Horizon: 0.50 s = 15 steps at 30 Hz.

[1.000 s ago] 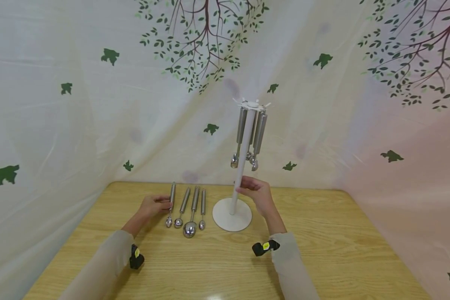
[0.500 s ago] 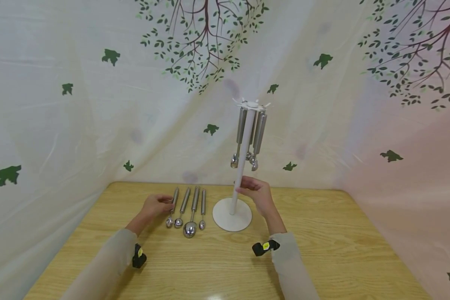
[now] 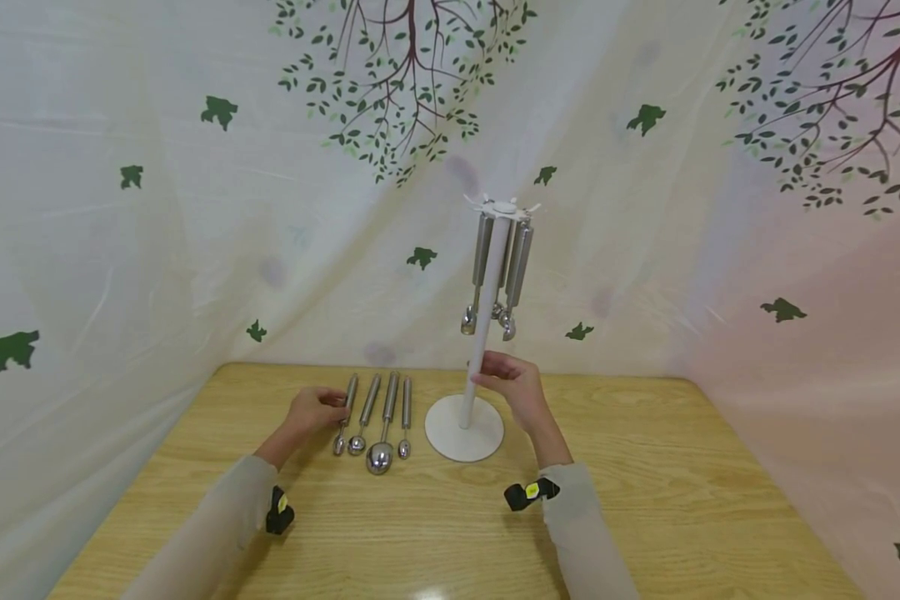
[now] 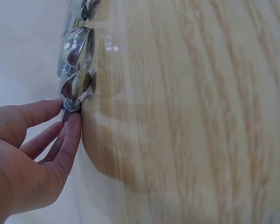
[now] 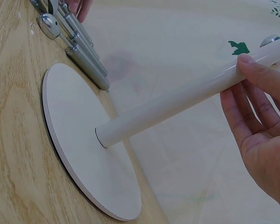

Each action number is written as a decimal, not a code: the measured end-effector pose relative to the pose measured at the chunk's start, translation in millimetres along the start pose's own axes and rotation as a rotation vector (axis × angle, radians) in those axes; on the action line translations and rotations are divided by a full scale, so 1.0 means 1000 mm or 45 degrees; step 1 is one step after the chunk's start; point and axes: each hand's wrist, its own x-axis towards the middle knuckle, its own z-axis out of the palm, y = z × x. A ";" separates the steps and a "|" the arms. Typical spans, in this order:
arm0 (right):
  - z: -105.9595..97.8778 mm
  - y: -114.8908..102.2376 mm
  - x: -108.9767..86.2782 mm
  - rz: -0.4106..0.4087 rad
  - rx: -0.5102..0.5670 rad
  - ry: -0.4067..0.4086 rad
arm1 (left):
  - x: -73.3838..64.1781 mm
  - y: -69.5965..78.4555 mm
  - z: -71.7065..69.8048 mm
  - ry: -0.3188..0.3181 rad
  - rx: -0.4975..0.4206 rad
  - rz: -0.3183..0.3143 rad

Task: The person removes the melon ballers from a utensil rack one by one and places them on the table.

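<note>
My left hand (image 3: 311, 414) pinches the handle of the leftmost steel melon baller (image 3: 339, 446), which lies on the table; the left wrist view shows thumb and fingertips on either side of the handle, just behind its bowl (image 4: 77, 85). To its right lie a small round scoop (image 3: 357, 445), a larger scoop (image 3: 379, 458) and another small scoop (image 3: 404, 450), side by side with bowls toward me. My right hand (image 3: 521, 392) holds the lower pole of an upright white utensil stand (image 3: 483, 333), its thumb on one side and fingers on the other.
Several metal-handled scoops (image 3: 521, 267) hang from the white hook ring (image 3: 504, 210) atop the stand. Its round base (image 3: 450, 446) sits on the wooden table (image 3: 645, 500), right of the lying tools. A leaf-patterned curtain (image 3: 345, 275) borders the table's back edge.
My left hand has shifted slightly right with the leftmost melon baller, bringing it closer to the row. In the last half second hardly anything moves. The right hand stays on the pole.
</note>
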 end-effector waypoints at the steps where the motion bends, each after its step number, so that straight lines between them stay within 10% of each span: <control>1: 0.000 0.000 0.000 0.002 0.000 0.000 | 0.000 0.000 0.000 -0.007 -0.003 -0.003; 15: 0.000 0.000 0.001 0.016 -0.006 0.018 | 0.001 0.001 -0.005 -0.040 -0.076 -0.058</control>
